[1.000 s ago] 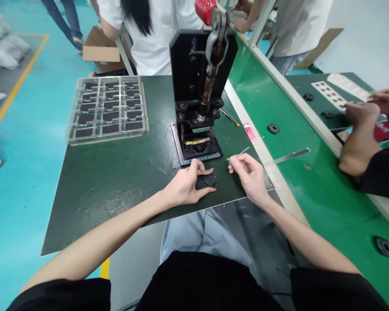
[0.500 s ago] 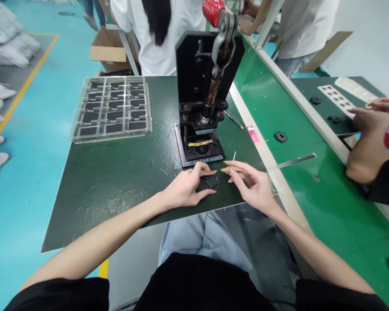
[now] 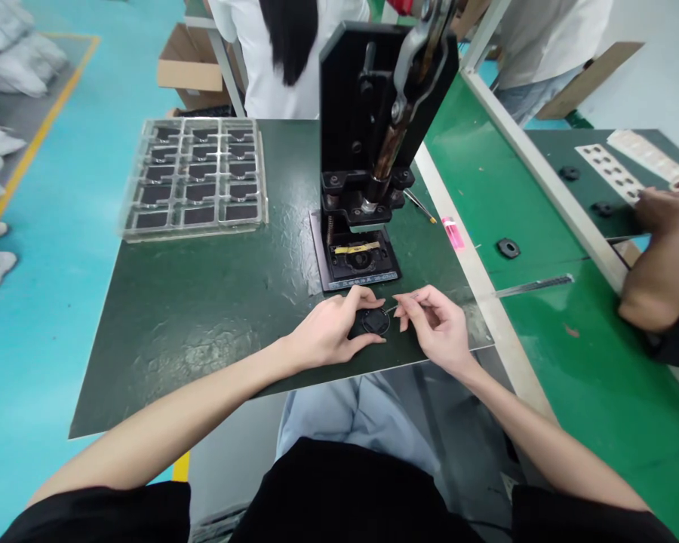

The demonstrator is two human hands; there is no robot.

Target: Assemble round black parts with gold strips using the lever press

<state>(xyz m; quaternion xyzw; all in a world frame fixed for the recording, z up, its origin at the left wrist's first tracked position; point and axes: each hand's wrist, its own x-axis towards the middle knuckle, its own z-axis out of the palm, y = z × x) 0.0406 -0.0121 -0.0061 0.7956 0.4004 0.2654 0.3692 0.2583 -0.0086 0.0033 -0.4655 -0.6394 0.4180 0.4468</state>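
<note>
My left hand (image 3: 331,328) rests on the dark green table, thumb and forefinger closed around a round black plastic part (image 3: 376,322) with a thin pale ring on its face. In my right hand (image 3: 438,324) the fingers pinch a thin pale stick (image 3: 391,308). Its tip points left at the upper right rim of the black part; whether it touches cannot be made out. Just beyond both hands stands a black hand press (image 3: 367,181), with a yellow strip (image 3: 357,247) lying across its base.
A clear tray (image 3: 260,204) with black pieces in its pockets sits at the left. Tweezers (image 3: 420,206) lie right of the press, near a pink label (image 3: 453,232). A black part (image 3: 508,247) and thin strips (image 3: 535,286) lie on the green belt. A co-worker's arm (image 3: 650,264) is at right.
My right hand has tipped the stick from nearly upright to low and brought its tip to the black part's edge. My left hand still holds the part. The view has shifted slightly.
</note>
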